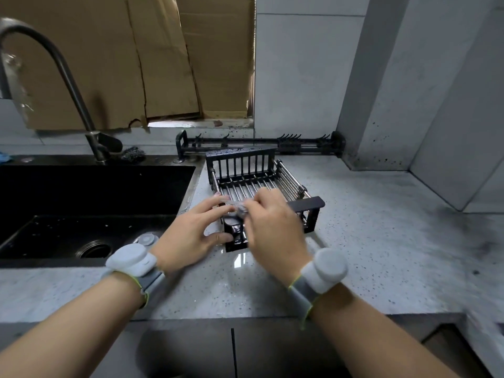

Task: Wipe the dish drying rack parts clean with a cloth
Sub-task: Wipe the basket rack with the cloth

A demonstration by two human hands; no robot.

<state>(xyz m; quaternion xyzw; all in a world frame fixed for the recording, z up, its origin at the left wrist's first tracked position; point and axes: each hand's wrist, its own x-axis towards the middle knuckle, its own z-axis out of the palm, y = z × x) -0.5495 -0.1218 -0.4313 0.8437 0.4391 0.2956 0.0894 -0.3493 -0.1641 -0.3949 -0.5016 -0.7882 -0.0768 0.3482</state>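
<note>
Grey speckled stone makes up the worktop, with a black sink set into its left side. At the centre of the frame the black dish drying rack stands on the worktop just right of the sink, its metal rods running between black end pieces. The left hand grips the rack's near left corner, thumb low on the near end piece and fingers curled over the top edge. The right hand is over the rack's near end, its fingers curled round a small blurred greyish thing that may be a cloth; what it is cannot be told for sure. Both wrists wear a pale grey band with a round puck. Behind the rack, a long black rail with hooks lies along the wall. A dark curved tap rises at the upper left of the frame, a dark scourer lies beside its base, and brown cardboard covers the wall above
</note>
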